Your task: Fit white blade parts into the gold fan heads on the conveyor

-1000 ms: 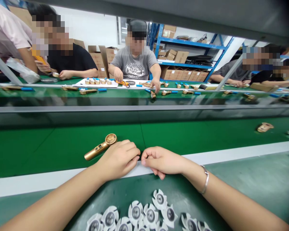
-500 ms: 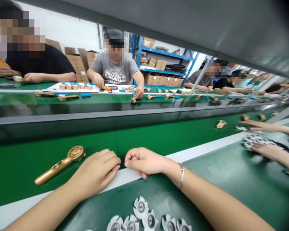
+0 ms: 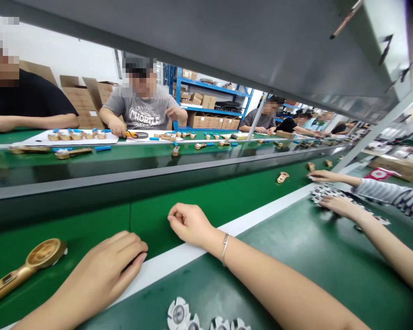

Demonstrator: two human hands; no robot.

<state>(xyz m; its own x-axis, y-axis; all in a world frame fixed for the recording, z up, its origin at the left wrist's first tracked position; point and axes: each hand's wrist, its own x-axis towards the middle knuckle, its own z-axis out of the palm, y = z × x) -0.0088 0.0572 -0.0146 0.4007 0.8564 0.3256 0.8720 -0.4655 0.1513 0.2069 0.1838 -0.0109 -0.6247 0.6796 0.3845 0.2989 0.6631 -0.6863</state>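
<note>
**Left hand** (image 3: 106, 266): empty, fingers lightly curled, resting palm-down across the belt edge; grasps nothing.

**Right hand** (image 3: 189, 224): empty, loosely curled, fingertips on the belt; a thin silver bangle (image 3: 225, 247) on the wrist.

**Nearest item:** gold-coloured handled device with round ribbed head (image 3: 24, 270), lying flat on the green conveyor belt (image 3: 254, 201), at 9 o'clock from the left hand, just beside it, not held.

**Also near:** white-and-grey petal-edged discs (image 3: 178, 314) on the green bench surface (image 3: 296, 256), at 6 o'clock from the right hand; tan moulded piece (image 3: 282, 177) on the belt at 2 o'clock.

**Further off:** a co-worker's two hands (image 3: 340, 206) at a disc pile (image 3: 330, 195) at 3 o'clock; one striped sleeve (image 3: 399, 197).

**State of work:** nothing in hand; no handling under way.
</note>
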